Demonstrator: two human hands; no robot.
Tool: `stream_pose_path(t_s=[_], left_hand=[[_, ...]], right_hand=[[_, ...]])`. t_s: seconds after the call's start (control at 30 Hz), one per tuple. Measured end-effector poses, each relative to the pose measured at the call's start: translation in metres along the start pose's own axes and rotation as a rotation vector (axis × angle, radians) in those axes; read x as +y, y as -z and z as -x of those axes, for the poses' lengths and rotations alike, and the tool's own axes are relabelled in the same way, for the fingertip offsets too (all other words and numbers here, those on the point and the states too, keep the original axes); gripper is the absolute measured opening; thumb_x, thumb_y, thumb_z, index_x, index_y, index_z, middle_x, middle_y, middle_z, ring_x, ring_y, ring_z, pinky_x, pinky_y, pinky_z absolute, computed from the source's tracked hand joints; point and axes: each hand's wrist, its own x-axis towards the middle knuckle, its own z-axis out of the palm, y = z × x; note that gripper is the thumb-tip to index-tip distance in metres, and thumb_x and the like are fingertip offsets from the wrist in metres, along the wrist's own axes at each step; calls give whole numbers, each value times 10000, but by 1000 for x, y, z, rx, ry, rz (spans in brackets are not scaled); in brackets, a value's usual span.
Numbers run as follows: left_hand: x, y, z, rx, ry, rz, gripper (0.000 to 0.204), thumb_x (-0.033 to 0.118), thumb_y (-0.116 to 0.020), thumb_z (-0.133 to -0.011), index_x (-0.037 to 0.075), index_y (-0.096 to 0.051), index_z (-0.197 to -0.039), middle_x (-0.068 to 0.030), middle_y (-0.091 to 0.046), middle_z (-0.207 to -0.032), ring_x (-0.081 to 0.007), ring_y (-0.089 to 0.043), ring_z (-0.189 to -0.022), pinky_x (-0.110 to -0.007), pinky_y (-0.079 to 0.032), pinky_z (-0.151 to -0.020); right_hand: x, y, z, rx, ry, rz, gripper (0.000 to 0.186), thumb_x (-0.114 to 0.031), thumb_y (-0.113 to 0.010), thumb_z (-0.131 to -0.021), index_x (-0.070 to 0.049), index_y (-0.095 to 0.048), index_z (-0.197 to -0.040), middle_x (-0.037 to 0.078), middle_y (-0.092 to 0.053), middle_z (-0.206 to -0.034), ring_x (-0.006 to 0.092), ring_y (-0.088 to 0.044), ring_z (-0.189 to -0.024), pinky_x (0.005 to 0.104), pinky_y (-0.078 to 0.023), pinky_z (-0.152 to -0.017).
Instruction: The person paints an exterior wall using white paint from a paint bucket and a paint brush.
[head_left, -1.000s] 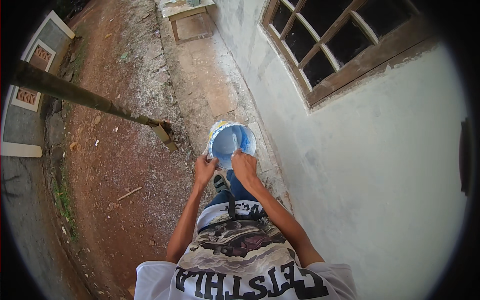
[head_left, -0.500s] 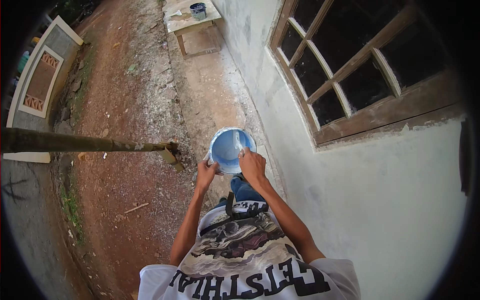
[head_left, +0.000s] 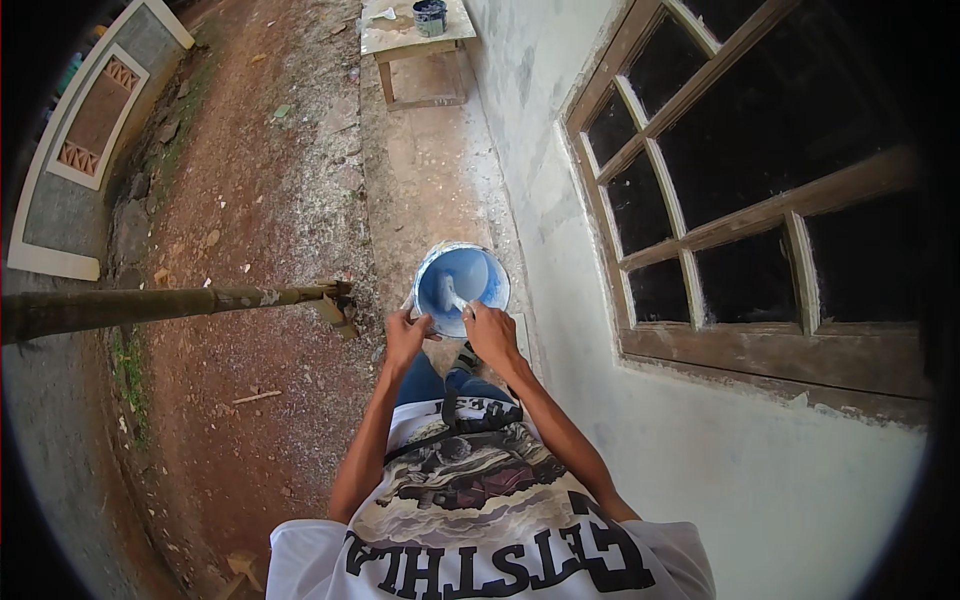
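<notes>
A round bucket [head_left: 493,275], blue inside with a paint-smeared rim, is held in front of my body, its mouth facing up toward me. My left hand [head_left: 406,338] grips its near left rim, thumb and fingers closed on the edge. Over the near right rim, my right hand [head_left: 491,334] is wrapped around a whitish, paint-coated stick-like tool [head_left: 455,299]. The tool slants into the bucket toward its left inner wall; its exact kind is hard to make out. Pale bluish-white paint or residue coats the bucket's inside.
A plastered wall [head_left: 560,270] with a wooden-framed window [head_left: 690,240] runs along my right. Ahead stands a small wooden table [head_left: 415,38] carrying a dark paint pot [head_left: 430,17]. A bamboo pole [head_left: 170,307] juts in from the left above reddish dirt ground [head_left: 250,350].
The tool in my right hand has swung from the bucket's right side toward its left. My right hand has shifted slightly left and down. The view has turned a little; my left hand keeps its grip.
</notes>
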Motion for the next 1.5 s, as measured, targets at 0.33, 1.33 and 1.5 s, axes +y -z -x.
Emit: stream_pose_path(t_s=[0.33, 1.33, 1.5], left_hand=[[20, -14, -55, 36, -13, 93, 187, 25, -561, -846, -118, -601, -960, -123, -646, -796, -188, -645, -601, -287, -565, -529], [92, 63, -266, -241, 123, 166, 287, 28, -534, -861, -153, -516, -1084, -149, -626, -826, -208, -652, -637, -321, -588, -581], [98, 70, -270, -183, 143, 158, 329, 42, -537, -857, -149, -493, -1122, -155, -622, -845, -216, -650, -623, -333, -589, -558]], right_hand=[[2, 30, -57, 52, -242, -47, 257, -228, -492, -914, 1, -608, -909, 258, -628, -773, 447, -605, -780, 504, -460, -688], [-62, 14, -228, 398, -592, -783, 270, -195, -481, -952, 36, -621, -959, -52, -406, -579, 47, -376, -479, 225, -318, -438], [-71, 29, -214, 419, -660, -1072, 250, -207, -491, -953, 12, -602, -908, -46, -381, -599, 52, -353, -476, 217, -280, -420]])
